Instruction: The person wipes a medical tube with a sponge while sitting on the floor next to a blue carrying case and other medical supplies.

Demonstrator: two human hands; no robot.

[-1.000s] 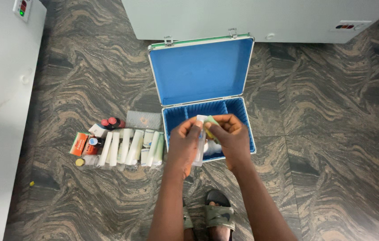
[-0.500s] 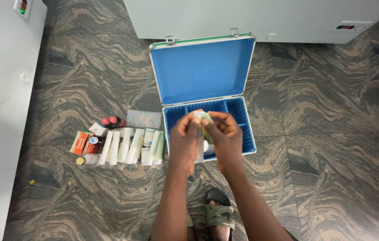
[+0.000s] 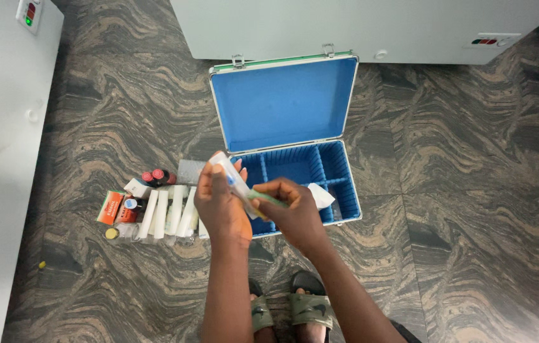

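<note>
1. On the brown marbled stone floor [image 3: 472, 190], far left: a small orange-red cardboard box [image 3: 111, 207], a tiny yellow cap [image 3: 111, 234], and two little dark bottles with red caps [image 3: 153, 177], all close together.
2. Just right of these: a row of white rolled bandages in clear wrappers [image 3: 169, 217], lying side by side and touching. A flat grey packet [image 3: 191, 171] lies behind the row.
3. Left hand [image 3: 220, 206]: fingers curled around a slim white packet with blue marking [image 3: 231, 181], held tilted above the case's front-left corner. Grip closed on it.
4. Right hand [image 3: 292, 213]: fingertips pinched on a narrow green-and-white strip [image 3: 263, 198] that meets the lower end of the white packet. Whether strip and packet are one piece, I cannot tell.
5. Open aluminium case with blue foam lining [image 3: 282, 101]: lid upright; divided compartments mostly bare; one white folded sheet [image 3: 320, 194] sits in a front compartment.
6. Judgement: most items lie outside the case, so sorting looks early; nearly all the floor items are unplaced.
</note>
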